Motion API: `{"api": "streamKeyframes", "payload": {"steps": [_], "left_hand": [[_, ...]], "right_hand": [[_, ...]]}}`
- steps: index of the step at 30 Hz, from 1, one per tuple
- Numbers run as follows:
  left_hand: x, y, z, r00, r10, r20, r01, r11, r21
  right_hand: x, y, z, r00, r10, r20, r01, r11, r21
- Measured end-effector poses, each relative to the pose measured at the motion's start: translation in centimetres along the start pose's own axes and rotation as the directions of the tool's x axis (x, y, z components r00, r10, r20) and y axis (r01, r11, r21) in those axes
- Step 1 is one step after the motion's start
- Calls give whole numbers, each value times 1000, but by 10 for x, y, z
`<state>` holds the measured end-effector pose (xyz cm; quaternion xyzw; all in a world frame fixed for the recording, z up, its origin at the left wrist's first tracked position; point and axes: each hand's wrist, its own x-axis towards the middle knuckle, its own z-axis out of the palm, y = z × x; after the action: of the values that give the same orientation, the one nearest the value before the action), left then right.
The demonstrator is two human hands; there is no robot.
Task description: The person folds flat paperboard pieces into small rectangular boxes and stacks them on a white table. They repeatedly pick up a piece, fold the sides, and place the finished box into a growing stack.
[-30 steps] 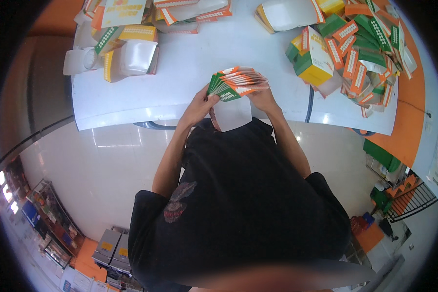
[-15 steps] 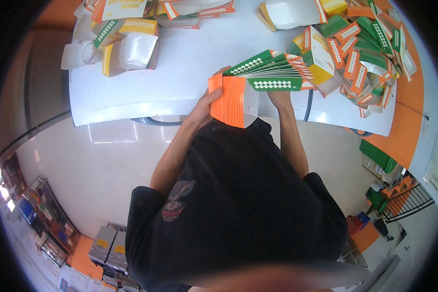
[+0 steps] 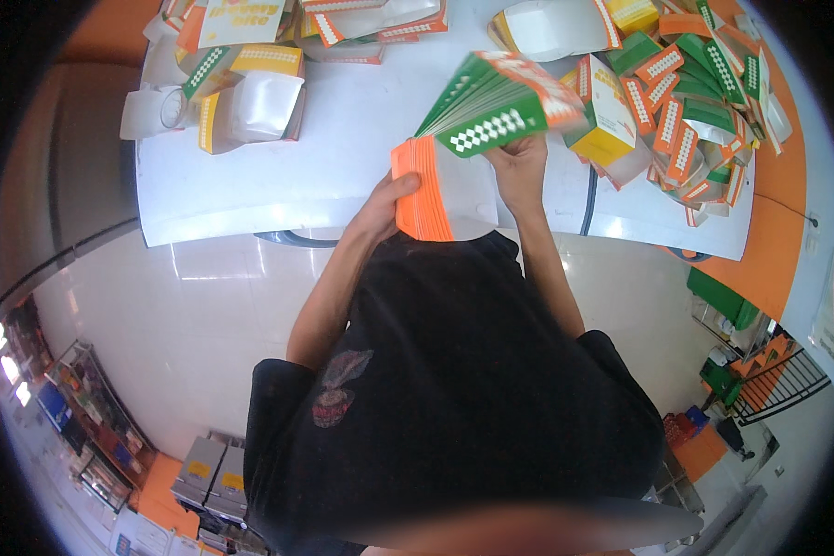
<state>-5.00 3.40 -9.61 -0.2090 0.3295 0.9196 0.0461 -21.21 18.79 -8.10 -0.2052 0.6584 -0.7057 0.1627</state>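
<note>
A nested stack of cardboard food boxes (image 3: pixel 424 206) is held up in front of me at the table's near edge. Its orange panels lie close together, while the green ends with white diamonds fan apart, slightly blurred. My left hand (image 3: pixel 386 206) is closed round the orange side, with its thumb across the panels. On the other side, my right hand (image 3: pixel 521 165) grips the stack from below the green end; the box hides part of its fingers. Close beyond the right hand stands a yellow and white food box (image 3: pixel 602 116).
The white table (image 3: pixel 250 190) carries a big heap of orange and green boxes (image 3: pixel 690 116) on the right. More opened boxes (image 3: pixel 264 102) lie at the far left, and a pale-lined one (image 3: pixel 556 28) at the back. An orange ledge (image 3: pixel 778 222) runs along the right.
The stack's green end has swung upward and fanned wider. My right hand has come up and shows more below it. My left hand has shifted slightly left with the stack.
</note>
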Motion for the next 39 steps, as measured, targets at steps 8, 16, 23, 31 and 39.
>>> {"api": "streamKeyframes", "payload": {"steps": [8, 16, 23, 31, 39], "left_hand": [[25, 55, 6, 810, 516, 278, -565, 564, 602], [31, 56, 39, 746, 664, 42, -458, 467, 757], [30, 42, 41, 524, 851, 9, -513, 308, 801], [20, 46, 44, 676, 708, -203, -554, 671, 494], [-3, 41, 20, 692, 684, -230, -354, 599, 719]], "right_hand": [[7, -8, -11, 929, 281, 239, -243, 954, -176], [-9, -28, 9, 889, 268, 370, -169, 946, -278], [-9, -14, 45, 997, 73, 29, -65, 975, -214], [-10, -11, 56, 999, -41, -15, 35, 952, -303], [-6, 19, 63, 988, -36, 151, 38, 999, -10]]}}
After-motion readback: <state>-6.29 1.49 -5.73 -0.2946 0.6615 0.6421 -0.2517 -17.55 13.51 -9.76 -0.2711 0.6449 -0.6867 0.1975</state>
